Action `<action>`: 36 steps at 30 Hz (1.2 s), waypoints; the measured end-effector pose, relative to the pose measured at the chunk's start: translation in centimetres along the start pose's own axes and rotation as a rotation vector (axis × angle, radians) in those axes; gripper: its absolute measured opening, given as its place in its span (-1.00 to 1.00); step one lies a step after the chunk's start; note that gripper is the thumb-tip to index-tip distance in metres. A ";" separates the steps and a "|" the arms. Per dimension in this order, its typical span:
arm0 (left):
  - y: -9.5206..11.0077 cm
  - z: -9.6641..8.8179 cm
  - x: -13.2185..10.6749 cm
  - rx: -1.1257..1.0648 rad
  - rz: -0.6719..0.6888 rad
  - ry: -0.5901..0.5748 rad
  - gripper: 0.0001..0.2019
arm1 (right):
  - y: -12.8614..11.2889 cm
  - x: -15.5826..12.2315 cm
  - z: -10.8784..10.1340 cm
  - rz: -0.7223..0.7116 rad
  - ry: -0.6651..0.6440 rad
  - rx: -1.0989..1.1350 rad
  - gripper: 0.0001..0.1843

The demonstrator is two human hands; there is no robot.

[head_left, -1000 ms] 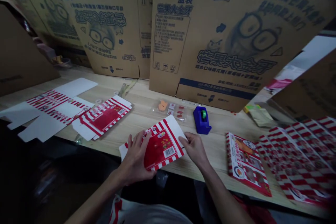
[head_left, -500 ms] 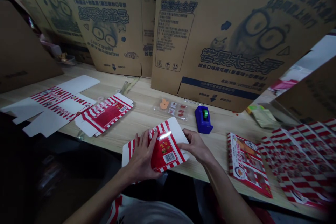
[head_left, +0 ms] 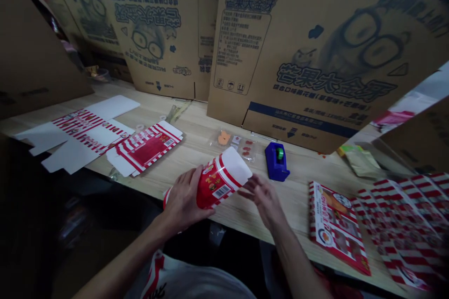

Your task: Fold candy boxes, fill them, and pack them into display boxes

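One folded carton of red-and-white striped card (head_left: pixel 219 182) is lying in the left hand (head_left: pixel 185 198), the fingers closed around its lower part, over the pale wooden table (head_left: pixel 189 159). Its long axis goes up and to the right, toward the right hand (head_left: pixel 261 198), which is half open, has hold of nothing, and is just beside the carton's white end.

Pale grey shirt (head_left: pixel 199 285), red-white print; left hand (head_left: pixel 184 198), right hand (head_left: pixel 263 201) bare.

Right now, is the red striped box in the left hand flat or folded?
Folded. The red striped box is bent round into a tube shape, gripped by the left hand, unlike the flat sheets at the right.
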State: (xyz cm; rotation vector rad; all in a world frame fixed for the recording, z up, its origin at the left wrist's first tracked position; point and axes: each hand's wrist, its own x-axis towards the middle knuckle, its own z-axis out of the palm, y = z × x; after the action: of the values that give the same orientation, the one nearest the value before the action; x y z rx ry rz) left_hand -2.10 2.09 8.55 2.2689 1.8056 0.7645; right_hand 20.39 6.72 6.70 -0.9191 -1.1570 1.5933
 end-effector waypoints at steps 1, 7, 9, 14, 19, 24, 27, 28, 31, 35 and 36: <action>0.3 -0.1 0.2 -0.037 -0.038 0.008 0.05 | 0.5 -0.4 0.8 -0.008 -0.062 0.034 -0.36; 1.6 -1.1 0.9 -0.484 -0.142 0.006 -0.04 | 1.7 -1.2 2.6 -0.013 -0.019 0.000 -0.53; 0.8 -1.2 1.1 -0.766 -0.221 -0.060 -0.22 | 1.5 -1.0 1.5 -0.014 0.015 -0.019 -0.61; -1.3 -0.1 1.4 -1.074 -0.461 -0.062 -0.79 | 1.1 -0.7 -1.0 0.064 -0.004 -0.090 -0.68; -0.7 1.6 0.8 -1.233 -0.448 -0.141 -0.46 | 1.0 -0.1 -2.0 0.021 -0.037 -0.079 -0.66; 0.3 2.7 0.4 -1.362 -0.636 -0.192 -0.63 | 1.0 0.5 -2.0 0.044 -0.053 -0.119 -0.66; 0.3 2.7 0.5 -1.383 -0.631 -0.108 -0.68 | 1.2 1.0 -2.1 0.042 0.001 -0.103 -0.65; 0.1 2.8 0.5 -1.374 -0.585 -0.123 -0.69 | 1.3 1.3 -2.3 0.033 0.035 -0.082 -0.64; -0.3 3.2 -0.5 -1.318 -0.505 -0.252 -0.73 | 1.4 2.0 -3.0 -0.020 0.131 -0.060 -0.61; -0.3 4.0 -2.3 -1.292 -0.592 -0.253 -0.71 | 1.9 2.6 -3.8 -0.032 0.126 -0.120 -0.63; -0.1 4.0 -2.4 -1.301 -0.584 -0.266 -0.71 | 2.0 2.6 -3.9 -0.023 0.126 -0.124 -0.64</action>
State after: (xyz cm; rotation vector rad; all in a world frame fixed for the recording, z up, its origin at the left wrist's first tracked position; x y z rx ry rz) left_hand -0.69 0.68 4.32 0.8948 1.1178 0.9953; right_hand 22.71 9.99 3.56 -1.0672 -1.1829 1.4365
